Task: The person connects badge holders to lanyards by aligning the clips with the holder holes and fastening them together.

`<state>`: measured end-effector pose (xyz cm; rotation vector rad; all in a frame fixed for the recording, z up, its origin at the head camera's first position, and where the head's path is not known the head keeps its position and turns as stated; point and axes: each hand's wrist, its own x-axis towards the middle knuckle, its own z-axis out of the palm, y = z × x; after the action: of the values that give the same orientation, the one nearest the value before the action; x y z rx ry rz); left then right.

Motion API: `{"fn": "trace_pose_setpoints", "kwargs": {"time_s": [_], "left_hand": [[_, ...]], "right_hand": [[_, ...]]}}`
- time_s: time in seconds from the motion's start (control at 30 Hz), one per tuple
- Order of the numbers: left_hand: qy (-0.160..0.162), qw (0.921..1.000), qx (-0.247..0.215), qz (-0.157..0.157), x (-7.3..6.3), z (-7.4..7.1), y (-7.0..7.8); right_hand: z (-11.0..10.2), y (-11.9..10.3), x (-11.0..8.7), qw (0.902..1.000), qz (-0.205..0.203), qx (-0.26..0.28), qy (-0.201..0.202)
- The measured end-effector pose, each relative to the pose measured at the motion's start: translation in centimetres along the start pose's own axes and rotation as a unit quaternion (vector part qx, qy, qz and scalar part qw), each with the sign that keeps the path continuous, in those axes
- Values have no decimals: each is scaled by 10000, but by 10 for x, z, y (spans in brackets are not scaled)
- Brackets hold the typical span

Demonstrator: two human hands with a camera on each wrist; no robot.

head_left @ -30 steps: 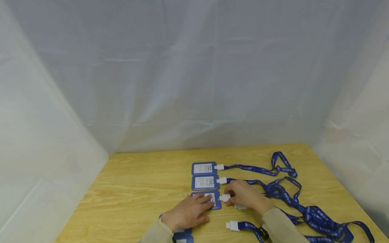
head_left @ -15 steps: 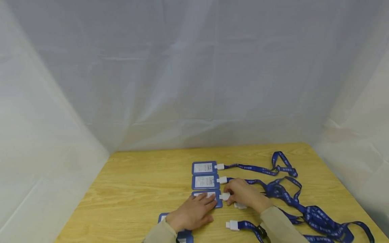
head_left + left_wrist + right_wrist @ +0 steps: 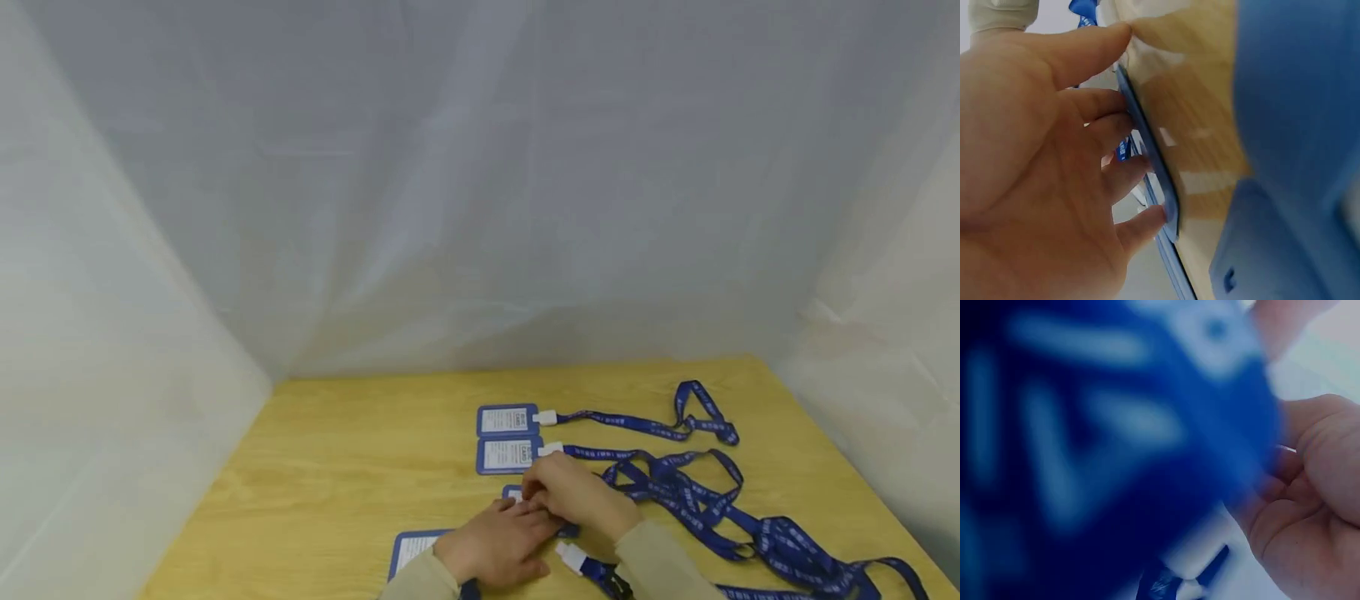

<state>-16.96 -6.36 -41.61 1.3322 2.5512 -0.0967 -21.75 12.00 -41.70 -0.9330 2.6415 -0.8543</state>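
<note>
In the head view my left hand [image 3: 498,546] lies with extended fingers over the third blue badge holder [image 3: 512,492], covering most of it. The left wrist view shows several fingertips touching the face of that badge holder [image 3: 1155,153], which is seen nearly edge-on. My right hand [image 3: 577,493] is bent over the left fingertips, its fingers curled and pinching the end of a blue lanyard; the pinched part is hidden. Close to the right wrist camera, blurred lanyard strap [image 3: 1147,444] with white lettering blocks much of the right hand [image 3: 1310,487].
Two badge holders, one [image 3: 507,420] above another [image 3: 507,455], lie joined to lanyards beyond my hands. A loose white clip [image 3: 572,557] is below the right hand. Tangled lanyards [image 3: 787,546] spread to the right. Another badge holder [image 3: 408,550] sits by the left sleeve.
My right hand has moved left, up to the left fingers, and the white clip it pinched is now hidden. The left hand and third badge holder have shifted right. Nearby lanyards have shifted.
</note>
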Motion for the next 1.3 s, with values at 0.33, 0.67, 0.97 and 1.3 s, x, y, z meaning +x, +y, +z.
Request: {"fn": "trace_pose_setpoints", "kwargs": {"time_s": [0.33,0.67,0.97,1.3], "left_hand": [[-379,9984,-124,-404,4,-7,-4],[-402,9965,-277,-678,2,-10,-8],[-379,9917,-602,-1070,-3,-3,-14],[-196,9913,-615,-1146,-3,-6,-17]], "right_hand": [[-22,27,-21,9995,225,-210,57],[-22,41,-30,9993,368,-23,61],[-20,46,-35,9968,521,-416,449],[-42,49,-60,9993,354,-99,94]]}}
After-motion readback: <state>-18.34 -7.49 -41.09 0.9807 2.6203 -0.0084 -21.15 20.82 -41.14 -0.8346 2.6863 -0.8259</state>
